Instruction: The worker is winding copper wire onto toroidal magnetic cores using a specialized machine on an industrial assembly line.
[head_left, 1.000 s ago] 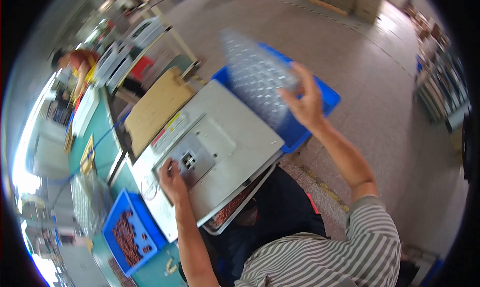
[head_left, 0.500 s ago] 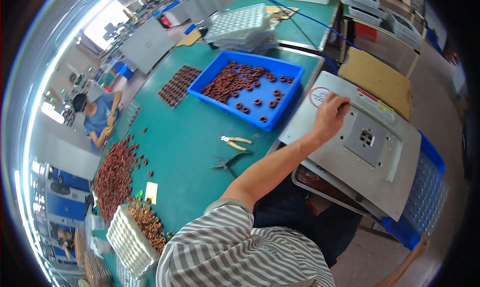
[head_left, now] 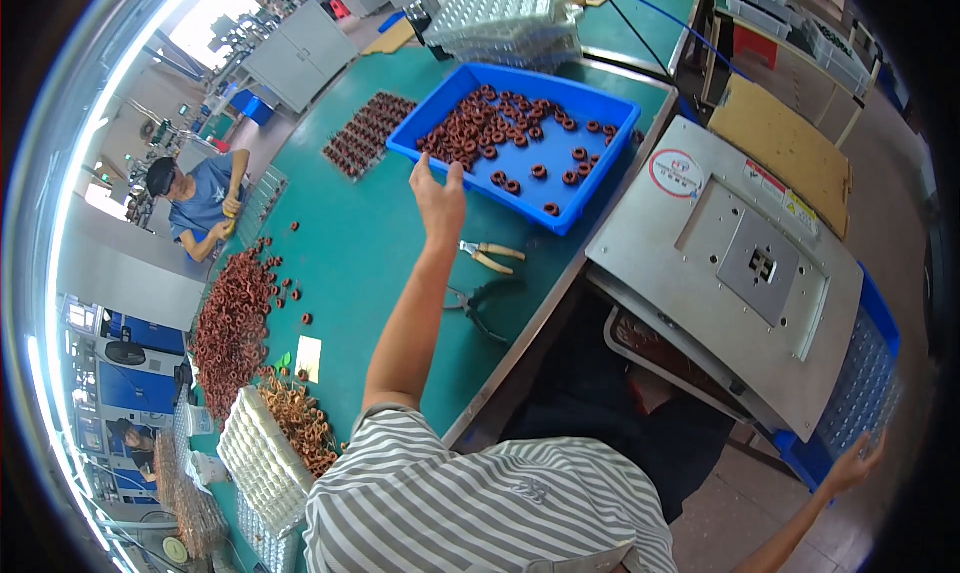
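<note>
My left hand (head_left: 438, 201) reaches over the green bench to the near left edge of a blue tray (head_left: 490, 191). Its fingers point forward, with a gap between thumb and forefinger and nothing visible between them. Many reddish-brown ring-shaped parts (head_left: 480, 123) lie in that tray, heaped on the left and scattered on the right. Far to the right, my right hand (head_left: 852, 465) is beside a second blue tray (head_left: 872, 285), fingers stretched out. A clear moulded plastic tray (head_left: 862, 378) sits in this one. Between the hands stands a metal fixture plate (head_left: 655, 228) with a square recess.
Cutting pliers (head_left: 492, 256) and dark-handled pliers (head_left: 485, 308) lie on the bench (head_left: 365, 243). A large heap of rings (head_left: 235, 323), tan parts (head_left: 300, 423) and a white moulded tray (head_left: 262, 458) are at left. A co-worker (head_left: 205, 203) sits across the bench.
My left hand has left the metal plate and swung left to the blue tray's edge. My right hand has shifted slightly up and right beside the other tray. The whole view has moved a little.
</note>
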### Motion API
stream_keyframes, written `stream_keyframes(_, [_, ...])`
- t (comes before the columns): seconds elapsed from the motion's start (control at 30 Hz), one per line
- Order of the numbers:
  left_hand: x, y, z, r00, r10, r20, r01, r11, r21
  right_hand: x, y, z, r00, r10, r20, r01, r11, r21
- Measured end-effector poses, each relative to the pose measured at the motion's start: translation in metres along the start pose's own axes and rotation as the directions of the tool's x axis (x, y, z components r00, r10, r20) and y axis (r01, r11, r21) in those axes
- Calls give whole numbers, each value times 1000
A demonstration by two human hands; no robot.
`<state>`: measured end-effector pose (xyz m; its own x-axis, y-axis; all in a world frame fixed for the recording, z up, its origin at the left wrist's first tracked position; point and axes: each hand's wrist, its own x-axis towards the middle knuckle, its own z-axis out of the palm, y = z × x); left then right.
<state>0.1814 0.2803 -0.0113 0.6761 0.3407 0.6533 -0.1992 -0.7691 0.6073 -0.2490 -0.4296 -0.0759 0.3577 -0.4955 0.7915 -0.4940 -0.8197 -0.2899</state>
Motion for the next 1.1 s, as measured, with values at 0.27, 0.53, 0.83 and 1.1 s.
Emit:
stream_keyframes(0.27, [-31, 24, 15, 790, -409, 457, 579, 743, -335, 15, -108, 35, 985, -76, 157, 6, 916, 402])
stream_keyframes(0.53, [-8, 18, 61, 999, 40, -13, -38, 988, 148, 19, -241, 58, 908, -178, 380, -24, 882, 470])
stream_keyframes(0.83, [-45, 56, 50, 786, 552, 279, -461, 824, -330, 3, -279, 85, 827, -286, 483, 29, 881, 473])
stream_keyframes(1.1, [-48, 49, 58, 759, 572, 311, -540, 820, -191, 0, -271, 85, 796, -364, 483, 171, 901, 398])
